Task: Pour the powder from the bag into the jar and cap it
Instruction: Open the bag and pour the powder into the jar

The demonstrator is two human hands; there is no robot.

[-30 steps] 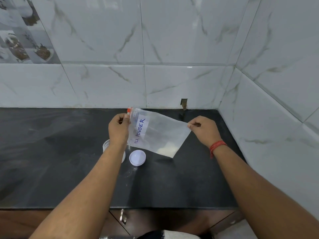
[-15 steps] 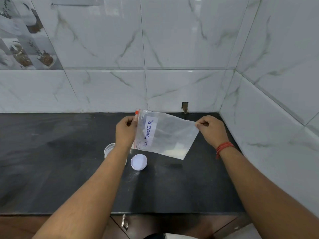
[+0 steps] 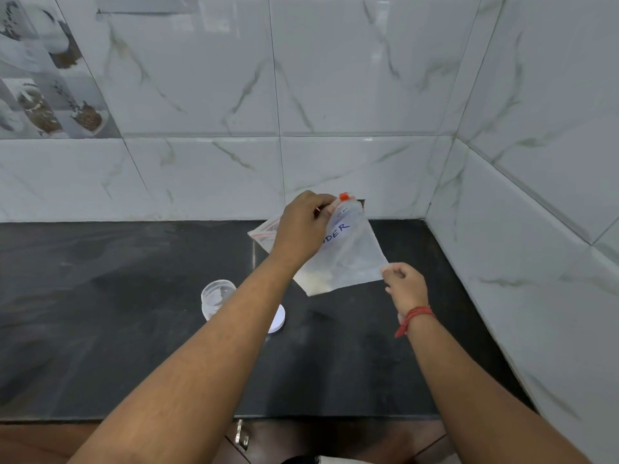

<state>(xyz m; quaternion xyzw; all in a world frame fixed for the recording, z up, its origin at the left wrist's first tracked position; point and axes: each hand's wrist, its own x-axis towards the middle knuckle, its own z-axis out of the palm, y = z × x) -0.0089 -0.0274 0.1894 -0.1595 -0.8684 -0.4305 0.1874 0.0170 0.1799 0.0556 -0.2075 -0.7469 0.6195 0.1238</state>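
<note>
A clear zip bag (image 3: 355, 252) with a blue handwritten label and an orange slider hangs above the black counter, with pale powder gathered in its lowest corner. My left hand (image 3: 303, 227) pinches the bag's zip edge near the slider. My right hand (image 3: 403, 284) pinches the bag's lower right corner. A small clear jar (image 3: 216, 298) stands open on the counter, left of my left forearm. Its white cap (image 3: 278, 321) lies flat beside it, half hidden by that forearm.
The black counter (image 3: 117, 329) ends at marble-tiled walls behind and on the right (image 3: 536, 229), forming a corner. The counter's front edge runs along the bottom, with a wooden cabinet front and a metal handle (image 3: 242, 437) below it.
The bag has swung round: my left hand rose and moved right with the zip edge, and my right hand dropped lower with its corner. The powder slid to the bag's lower left corner.
</note>
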